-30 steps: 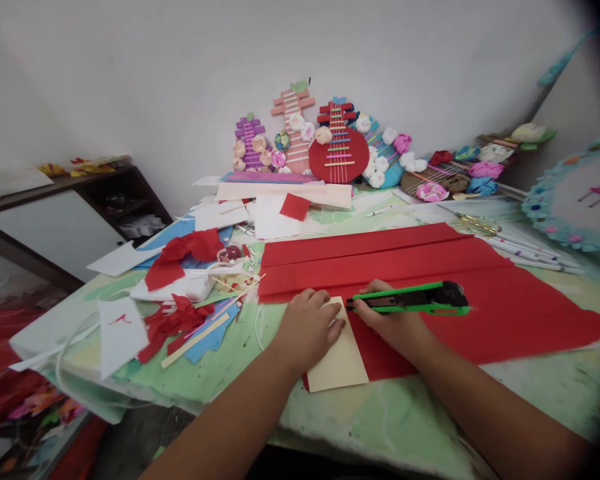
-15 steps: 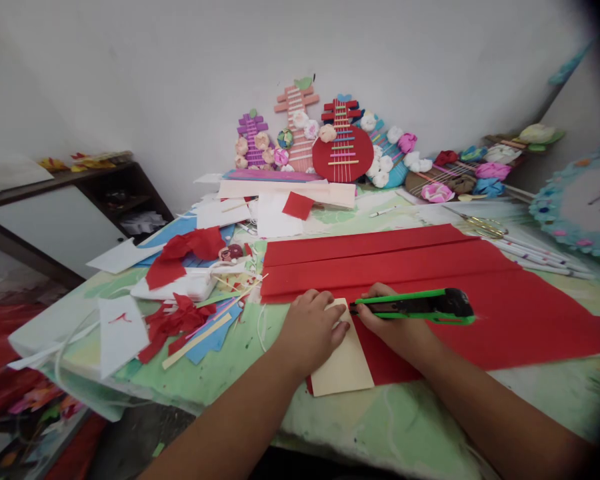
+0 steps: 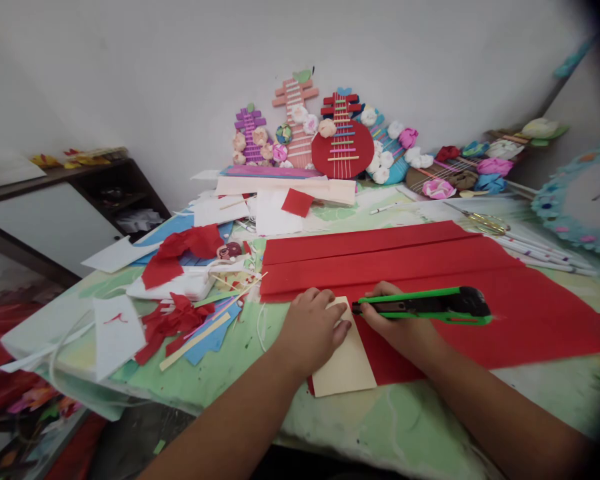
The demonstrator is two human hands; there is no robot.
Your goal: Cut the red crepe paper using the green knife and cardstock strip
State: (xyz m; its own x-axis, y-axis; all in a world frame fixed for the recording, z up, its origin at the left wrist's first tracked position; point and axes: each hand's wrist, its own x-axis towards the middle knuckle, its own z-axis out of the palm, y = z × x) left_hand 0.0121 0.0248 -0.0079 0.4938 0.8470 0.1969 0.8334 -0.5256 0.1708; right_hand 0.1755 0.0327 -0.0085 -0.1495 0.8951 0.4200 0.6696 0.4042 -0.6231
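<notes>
A large sheet of red crepe paper (image 3: pixel 480 293), with folds along its far side, covers the front right of the table. On its near left corner lies a cream card (image 3: pixel 345 373), pressed down by my left hand (image 3: pixel 314 333) with its fingers stretched over the top part. My right hand (image 3: pixel 395 320) is closed around a green and black utility knife (image 3: pixel 430 305). The knife's front end sits beside the card's right edge, near its top corner, and its handle points right. Its blade is too small to make out.
Red paper scraps (image 3: pixel 177 320), a white card (image 3: pixel 119 337) and blue strips (image 3: pixel 213 340) clutter the left side. Gold-handled scissors (image 3: pixel 487 223) and white sticks (image 3: pixel 550 257) lie at the right. Paper-flower-covered lute shapes (image 3: pixel 343 150) stand against the wall.
The utility knife's handle has shifted slightly to the right in my right hand's grip. My left hand stays on the cream card, and the view has moved a little.
</notes>
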